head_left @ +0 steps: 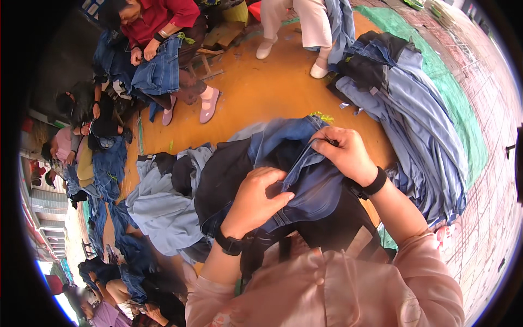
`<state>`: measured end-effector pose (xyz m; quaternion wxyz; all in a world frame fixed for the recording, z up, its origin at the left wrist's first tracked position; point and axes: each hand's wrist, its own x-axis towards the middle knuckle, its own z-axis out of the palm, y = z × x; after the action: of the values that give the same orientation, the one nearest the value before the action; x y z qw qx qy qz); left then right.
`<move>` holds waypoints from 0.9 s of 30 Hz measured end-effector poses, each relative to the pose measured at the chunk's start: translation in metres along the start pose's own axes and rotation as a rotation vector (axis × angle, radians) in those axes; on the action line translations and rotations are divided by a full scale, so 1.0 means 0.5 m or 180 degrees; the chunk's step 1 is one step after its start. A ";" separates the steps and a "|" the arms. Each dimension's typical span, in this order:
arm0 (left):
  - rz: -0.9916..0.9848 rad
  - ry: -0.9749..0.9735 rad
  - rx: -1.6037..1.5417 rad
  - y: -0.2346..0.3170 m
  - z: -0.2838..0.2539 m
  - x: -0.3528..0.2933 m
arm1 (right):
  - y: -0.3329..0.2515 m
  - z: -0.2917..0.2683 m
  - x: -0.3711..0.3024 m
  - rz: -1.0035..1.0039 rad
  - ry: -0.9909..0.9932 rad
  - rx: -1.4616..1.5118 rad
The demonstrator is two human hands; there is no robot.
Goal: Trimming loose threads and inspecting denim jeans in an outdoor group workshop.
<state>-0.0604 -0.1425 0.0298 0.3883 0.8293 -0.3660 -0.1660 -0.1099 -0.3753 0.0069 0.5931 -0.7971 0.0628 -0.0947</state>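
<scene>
A pair of blue denim jeans (321, 199) lies across my lap, its dark inside partly turned out. My right hand (348, 152) is closed in a pinch on a raised edge of the denim. A small dark thing shows by its thumb and fingers, too little of it to name. My left hand (259, 199) is beside the lower end of that edge, thumb and fingers curved and apart. The left fingertips are close to the denim; whether they touch it I cannot tell. A yellow-green tuft (322, 117) sticks out just past the jeans.
Light blue and black garments (169, 207) are heaped at my left. A long pile of jeans (414, 125) lies at the right on green sheeting (463, 114). An orange board (245, 82) spreads ahead. Several people sit with denim at left; one person in pale trousers (305, 22) is ahead.
</scene>
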 end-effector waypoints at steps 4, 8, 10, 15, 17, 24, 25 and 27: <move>-0.0138 -0.0029 -0.0307 -0.002 -0.003 -0.007 | -0.004 0.002 -0.015 -0.0068 0.0128 0.0036; -0.0694 0.0034 -0.0376 -0.012 0.001 -0.018 | -0.038 -0.012 -0.055 -0.1511 0.0792 -0.0551; -0.0634 0.0023 -0.0243 0.002 -0.001 -0.013 | -0.032 -0.015 -0.083 -0.2044 0.0515 -0.0638; -0.0655 0.0316 -0.0111 0.011 0.017 0.001 | -0.035 0.014 -0.134 -0.1636 -0.0087 -0.1662; -0.0239 0.0819 0.0499 0.011 0.024 0.000 | -0.014 0.023 -0.162 -0.1548 -0.0122 -0.1887; -0.1023 0.0947 -0.1170 0.037 0.017 -0.002 | -0.003 0.018 -0.206 -0.1239 -0.0608 -0.2045; -0.1041 0.1011 -0.2089 0.025 0.026 -0.003 | -0.015 0.022 -0.206 -0.1288 -0.0853 -0.2084; -0.1136 0.1182 -0.3363 0.030 0.042 0.001 | -0.031 0.030 -0.188 -0.1299 -0.1128 -0.2065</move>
<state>-0.0788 -0.1603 0.0279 0.7726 0.5874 -0.0143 -0.2407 -0.1983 -0.3368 0.0105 0.2822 -0.9425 -0.1727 -0.0469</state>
